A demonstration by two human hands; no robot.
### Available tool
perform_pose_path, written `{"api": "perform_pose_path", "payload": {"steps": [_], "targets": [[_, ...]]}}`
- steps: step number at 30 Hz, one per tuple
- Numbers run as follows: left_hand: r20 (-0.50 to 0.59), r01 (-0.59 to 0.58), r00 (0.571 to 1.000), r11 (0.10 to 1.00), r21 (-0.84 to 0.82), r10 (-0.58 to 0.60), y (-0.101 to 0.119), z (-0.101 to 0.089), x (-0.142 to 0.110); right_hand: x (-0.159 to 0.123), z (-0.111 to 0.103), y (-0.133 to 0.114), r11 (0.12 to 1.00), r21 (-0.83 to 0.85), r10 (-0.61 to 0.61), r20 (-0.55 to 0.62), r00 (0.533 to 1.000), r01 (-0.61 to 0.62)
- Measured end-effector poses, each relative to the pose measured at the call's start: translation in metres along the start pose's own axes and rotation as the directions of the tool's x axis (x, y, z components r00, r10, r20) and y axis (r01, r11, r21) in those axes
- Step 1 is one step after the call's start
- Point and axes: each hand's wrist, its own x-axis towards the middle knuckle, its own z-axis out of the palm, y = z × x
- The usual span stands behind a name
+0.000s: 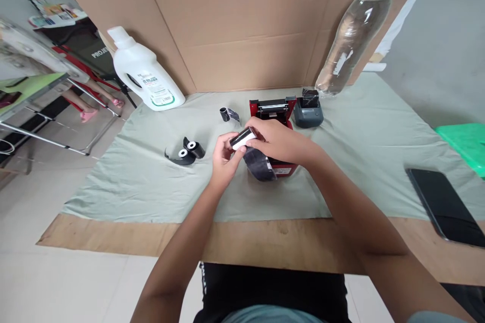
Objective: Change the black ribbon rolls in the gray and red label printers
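Both my hands meet over the middle of the grey-green cloth [151,181]. My left hand [223,159] pinches one end of a small roll with a white core [242,138]. My right hand [282,140] is closed over the other end of it. A strip of black ribbon [259,164] hangs down from the roll. Just behind my hands stands a small red printer [272,107] with its lid open. A pair of black ribbon rolls [187,151] lies to the left on the cloth, and a single small roll [228,114] lies farther back.
A white detergent bottle [142,73] stands back left, and a clear plastic bottle [354,28] leans back right against the cardboard wall [235,20]. A grey device [308,111] sits beside the printer. A black phone [445,207] lies at right, near a green stool [468,144].
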Motion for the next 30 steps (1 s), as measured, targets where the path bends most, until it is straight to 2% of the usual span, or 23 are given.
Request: {"api": "perform_pose_path", "payload": {"steps": [3,6,8,12,17,21,26,30], "targets": [[0.022,0.035,0.999,0.999,0.003,-0.035,-0.001,-0.004,0.003,0.001,0.003,0.001,0.997,0.031,-0.069,-0.027,0.997,0.07],[-0.04,-0.027,0.999,0.999,0.035,0.028,0.001,-0.004,0.005,0.002,0.006,0.001,0.998,0.065,-0.017,-0.036,0.999,0.02],[-0.033,-0.046,0.998,0.998,0.032,0.047,0.001,-0.004,0.005,0.004,0.007,0.001,0.997,0.083,0.008,-0.054,0.999,-0.004],[0.035,0.056,0.998,0.998,-0.041,-0.054,0.001,-0.006,0.007,0.006,0.009,0.0,0.993,0.109,-0.036,-0.087,0.996,0.045],[-0.009,0.024,1.0,0.994,-0.103,-0.025,-0.003,-0.008,0.009,0.006,0.012,-0.004,0.986,0.159,0.068,-0.11,0.992,-0.05],[0.02,0.101,0.995,0.984,-0.15,-0.099,-0.008,-0.009,0.01,0.008,0.018,-0.006,0.982,0.186,0.052,-0.07,0.996,-0.038],[-0.045,0.091,0.994,0.982,-0.163,-0.099,-0.014,-0.008,0.009,0.011,0.027,-0.006,0.982,0.128,0.157,-0.122,0.98,-0.141],[-0.056,0.095,0.993,0.978,-0.186,-0.107,-0.03,-0.01,0.01,0.025,0.03,-0.011,0.989,0.048,0.148,-0.187,0.971,-0.141]]}}
